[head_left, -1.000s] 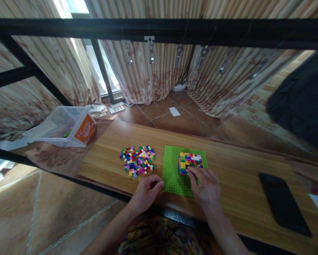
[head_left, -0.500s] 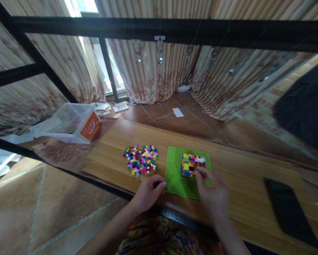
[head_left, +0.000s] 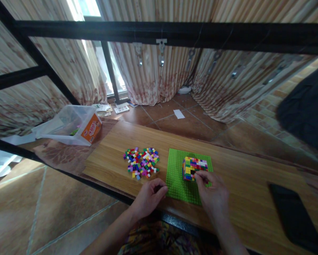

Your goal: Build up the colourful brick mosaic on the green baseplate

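A block structure of many-coloured toy bricks [head_left: 190,163] stands on a green studded baseplate [head_left: 174,179]. At its near side, a dark gap shows among the bricks. My right hand [head_left: 214,191] is over the plate's right part, thumb and forefinger pinched at the structure's near face. Whatever sits between those fingertips is too small or hidden to make out. By the plate's lower left edge rests my left hand [head_left: 150,196], closed, its thumb against the curled forefinger. I cannot see whether it contains anything. Left of the plate lies a pile of loose toy bricks [head_left: 144,163].
A clear plastic bin [head_left: 60,136] with an orange label stands beyond the wooden board's left end. A black phone-like slab [head_left: 294,214] lies on the right. A dark metal bar [head_left: 148,30] crosses above, before striped curtains [head_left: 159,81].
My right fingertips have shifted slightly left along the structure's near face. The left hand keeps its pose. The whole view has moved a little, so things appear slightly lower.
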`<state>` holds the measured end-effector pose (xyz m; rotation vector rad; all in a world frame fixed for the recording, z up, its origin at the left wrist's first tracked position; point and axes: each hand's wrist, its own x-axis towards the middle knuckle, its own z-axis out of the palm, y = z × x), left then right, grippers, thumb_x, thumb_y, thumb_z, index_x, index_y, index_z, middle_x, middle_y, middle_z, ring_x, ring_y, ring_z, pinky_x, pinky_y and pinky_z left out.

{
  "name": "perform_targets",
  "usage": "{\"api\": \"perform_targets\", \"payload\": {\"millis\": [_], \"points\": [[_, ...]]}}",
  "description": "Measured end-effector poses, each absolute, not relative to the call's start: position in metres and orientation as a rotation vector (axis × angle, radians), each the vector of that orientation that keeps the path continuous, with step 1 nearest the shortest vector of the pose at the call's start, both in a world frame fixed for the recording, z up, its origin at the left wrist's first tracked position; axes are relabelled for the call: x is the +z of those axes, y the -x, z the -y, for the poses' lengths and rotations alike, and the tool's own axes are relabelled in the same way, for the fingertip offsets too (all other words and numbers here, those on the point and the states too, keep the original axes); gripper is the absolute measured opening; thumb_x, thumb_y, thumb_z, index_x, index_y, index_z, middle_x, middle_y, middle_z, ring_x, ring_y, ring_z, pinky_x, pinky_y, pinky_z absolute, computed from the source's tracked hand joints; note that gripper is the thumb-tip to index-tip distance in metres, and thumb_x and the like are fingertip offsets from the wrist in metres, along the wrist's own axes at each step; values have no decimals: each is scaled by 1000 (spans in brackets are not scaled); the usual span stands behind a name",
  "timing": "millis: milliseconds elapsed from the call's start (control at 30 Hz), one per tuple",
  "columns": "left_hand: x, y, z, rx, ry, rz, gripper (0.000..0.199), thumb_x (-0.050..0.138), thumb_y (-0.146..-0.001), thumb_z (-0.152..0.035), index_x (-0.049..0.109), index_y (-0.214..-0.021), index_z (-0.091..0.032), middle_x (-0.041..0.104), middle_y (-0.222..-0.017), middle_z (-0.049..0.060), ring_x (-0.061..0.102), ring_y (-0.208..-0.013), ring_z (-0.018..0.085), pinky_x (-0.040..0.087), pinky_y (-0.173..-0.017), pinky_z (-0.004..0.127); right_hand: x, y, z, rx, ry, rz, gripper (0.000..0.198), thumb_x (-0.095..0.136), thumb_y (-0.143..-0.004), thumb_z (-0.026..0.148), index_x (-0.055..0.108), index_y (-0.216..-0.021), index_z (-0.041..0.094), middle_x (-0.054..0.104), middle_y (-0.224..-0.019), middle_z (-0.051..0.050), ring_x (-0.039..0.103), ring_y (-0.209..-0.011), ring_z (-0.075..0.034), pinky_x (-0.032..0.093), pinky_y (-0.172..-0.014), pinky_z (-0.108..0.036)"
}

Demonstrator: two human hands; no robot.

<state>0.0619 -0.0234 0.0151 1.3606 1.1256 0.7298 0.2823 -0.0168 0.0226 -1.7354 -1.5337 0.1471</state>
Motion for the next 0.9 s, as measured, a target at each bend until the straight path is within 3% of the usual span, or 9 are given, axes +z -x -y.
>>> {"api": "perform_targets", "payload": {"millis": [400,533,600,700,800,900], "points": [[19,-56,30,914,-1448,-1197,25,50,-90,-34,58,-74,-17,55,-65,-1,49,-61,11,39,-57,21,21,-287,18,60,1709,1631,31,51,-88,43,68,-78,20,70,-77,-5,59,-71,-21,44,-72,-35],[24,-27,34,1186,-1599,-1545,17,53,-87,-32,61,-95,-19,62,-90,5,58,-82,16,48,-75,27,28,-272,29,31,1582,1621,25,54,-88,42,68,-84,22,71,-86,-6,63,-82,-22,46,-80,-36],[23,-8,33,1215,-1708,-1741,32,58,-84,-33,57,-114,-20,59,-113,9,57,-104,22,47,-91,35,30,-255,33,115,1489,1721,22,53,-90,39,67,-86,22,71,-88,-5,63,-84,-21,47,-79,-34],[15,16,27,1038,-1895,-1961,67,65,-77,-44,43,-135,-18,38,-142,17,37,-133,32,35,-108,48,25,-223,31,260,1407,1893,23,46,-93,31,67,-92,21,70,-90,-5,64,-85,-20,49,-79,-33],[9,28,18,742,-2002,-2065,98,73,-65,-57,31,-145,-19,21,-153,21,22,-141,41,26,-110,58,12,-198,17,285,1466,1968,26,44,-91,25,65,-104,17,67,-100,-10,63,-93,-22,49,-84,-35],[6,33,6,557,-2054,-2078,115,74,-56,-66,23,-149,-21,15,-156,22,13,-143,43,17,-110,64,3,-184,1,292,1553,2041,28,46,-87,19,65,-107,14,65,-103,-12,61,-97,-24,48,-88,-37]]}}
